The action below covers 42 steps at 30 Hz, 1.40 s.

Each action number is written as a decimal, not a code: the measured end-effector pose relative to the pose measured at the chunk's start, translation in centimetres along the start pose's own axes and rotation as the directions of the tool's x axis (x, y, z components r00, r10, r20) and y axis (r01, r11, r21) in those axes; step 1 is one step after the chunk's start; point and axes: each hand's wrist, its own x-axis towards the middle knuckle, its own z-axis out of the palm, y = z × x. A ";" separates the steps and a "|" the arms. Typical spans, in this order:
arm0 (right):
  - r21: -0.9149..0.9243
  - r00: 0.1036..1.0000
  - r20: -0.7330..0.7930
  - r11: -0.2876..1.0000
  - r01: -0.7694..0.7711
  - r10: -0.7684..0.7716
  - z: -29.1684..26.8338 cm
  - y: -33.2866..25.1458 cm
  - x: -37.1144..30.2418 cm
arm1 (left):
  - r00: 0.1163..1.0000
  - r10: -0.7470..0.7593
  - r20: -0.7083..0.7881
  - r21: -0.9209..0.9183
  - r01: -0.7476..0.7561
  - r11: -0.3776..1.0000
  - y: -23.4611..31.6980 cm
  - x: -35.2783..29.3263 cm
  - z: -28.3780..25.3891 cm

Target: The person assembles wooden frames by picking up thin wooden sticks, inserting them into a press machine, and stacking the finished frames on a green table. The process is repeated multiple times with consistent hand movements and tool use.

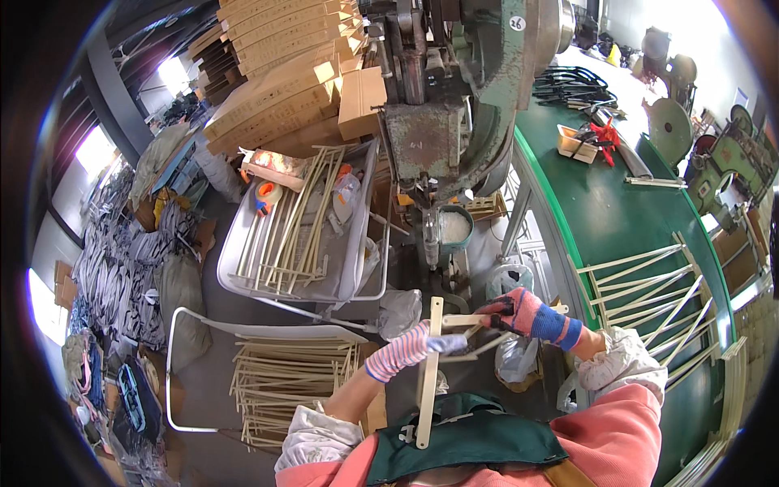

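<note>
In front of my apron I hold a jointed assembly of cream-coloured flat strips with holes at the ends. My left hand point(406, 351), in a pink-and-white striped glove, is closed around the long upright strip point(428, 398). My right hand point(529, 316), in a red and blue glove with dark fingertips, grips the crosswise strips point(492, 346) at their right side. Its fingers partly cover where the pieces meet. Just beyond my hands stands a worn green press point(430, 134), its narrow vertical tool point(430, 239) pointing down.
To the left, a white tray point(231, 268) carries strips and an orange tape dispenser point(267, 197). Below it lies a stack of cream strips point(292, 381). At right, a green-topped table point(592, 195) bears more strip frames point(649, 296). A tub of white material point(455, 227) sits beside the press.
</note>
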 end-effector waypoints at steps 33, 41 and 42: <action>-0.089 0.946 -0.248 0.967 -0.237 0.209 -2.6 20.6 25.1 | 0.692 -0.060 -0.720 -0.405 -0.348 0.846 -2.1 16.5 -14.1; -0.030 0.986 -0.135 0.995 -0.100 0.095 -1.2 25.4 27.8 | 0.685 0.046 -0.727 -0.171 -0.246 0.954 -3.8 14.4 -12.7; 0.012 0.992 -0.091 0.996 -0.084 0.085 -1.6 25.0 27.3 | 0.705 0.066 -0.706 -0.070 -0.162 0.984 -4.2 14.3 -12.6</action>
